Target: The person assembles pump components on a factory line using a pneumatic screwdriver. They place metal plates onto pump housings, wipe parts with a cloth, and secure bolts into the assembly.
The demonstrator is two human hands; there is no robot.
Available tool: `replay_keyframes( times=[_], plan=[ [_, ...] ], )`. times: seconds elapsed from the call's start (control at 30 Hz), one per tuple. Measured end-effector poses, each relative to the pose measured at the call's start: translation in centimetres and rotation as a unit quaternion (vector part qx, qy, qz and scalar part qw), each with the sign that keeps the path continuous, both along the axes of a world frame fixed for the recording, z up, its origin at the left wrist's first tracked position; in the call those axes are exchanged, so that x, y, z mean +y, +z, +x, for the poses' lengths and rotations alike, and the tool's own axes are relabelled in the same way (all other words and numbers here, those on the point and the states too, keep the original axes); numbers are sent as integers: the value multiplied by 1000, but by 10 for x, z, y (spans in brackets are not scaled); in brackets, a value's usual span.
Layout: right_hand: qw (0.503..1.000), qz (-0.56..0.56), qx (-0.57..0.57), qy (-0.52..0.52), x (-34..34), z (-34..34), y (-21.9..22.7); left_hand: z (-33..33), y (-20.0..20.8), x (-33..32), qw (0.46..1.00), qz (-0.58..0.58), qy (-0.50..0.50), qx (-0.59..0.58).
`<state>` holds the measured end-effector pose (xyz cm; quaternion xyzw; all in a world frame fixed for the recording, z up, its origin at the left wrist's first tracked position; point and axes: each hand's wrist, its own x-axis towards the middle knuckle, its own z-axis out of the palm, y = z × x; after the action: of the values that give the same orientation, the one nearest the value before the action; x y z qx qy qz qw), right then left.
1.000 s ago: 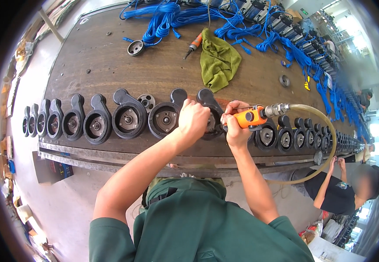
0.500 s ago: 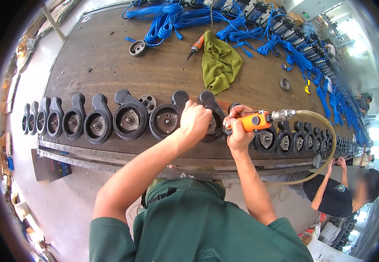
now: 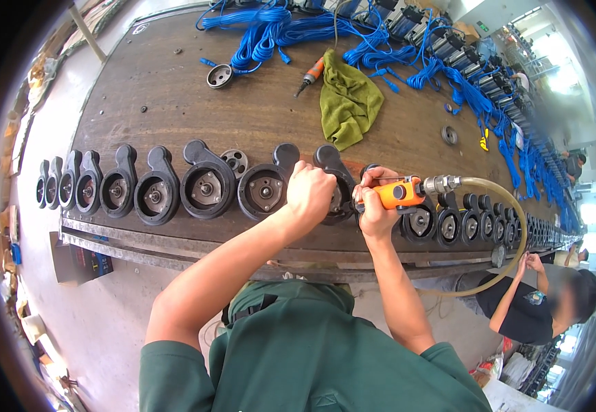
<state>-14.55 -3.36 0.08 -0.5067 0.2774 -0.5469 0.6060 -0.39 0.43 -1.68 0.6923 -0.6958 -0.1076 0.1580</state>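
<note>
My right hand is wrapped round an orange air grinder, with a clear hose running from its metal fitting. The tool lies almost level, its working end toward a round black housing in the row along the table's near edge. My left hand is closed at that housing's left side. It covers part of the housing, and whatever its fingers grip is hidden. Just to the left sits another black housing, showing a metal plate and a central shaft.
More housings line the edge both ways. On the table are a green cloth, a second orange air tool, metal pulleys and blue cable bundles. A cardboard box is under the left end. Another person works at the right.
The whole view has shifted very slightly. Both hands stay at the same housing and the air grinder keeps nearly the same pose. The person at the right has moved their hands a little.
</note>
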Motion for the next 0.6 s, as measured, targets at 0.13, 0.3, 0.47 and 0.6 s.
replay_keyframes(
  times=[0.13,0.3,0.47,0.6],
  plan=[
    [1000,-15,13,14,0,0,-2,1,-1,1,1000,-5,2,5],
    [991,-84,95,39,9,-2,-17,1,-3,1,1000,-8,4,-3],
    [991,-87,95,43,11,0,-18,3,-5,2,1000,-10,-2,-1],
    [991,-84,91,43,10,1,-16,3,-9,3,999,-39,9,16]
  ],
)
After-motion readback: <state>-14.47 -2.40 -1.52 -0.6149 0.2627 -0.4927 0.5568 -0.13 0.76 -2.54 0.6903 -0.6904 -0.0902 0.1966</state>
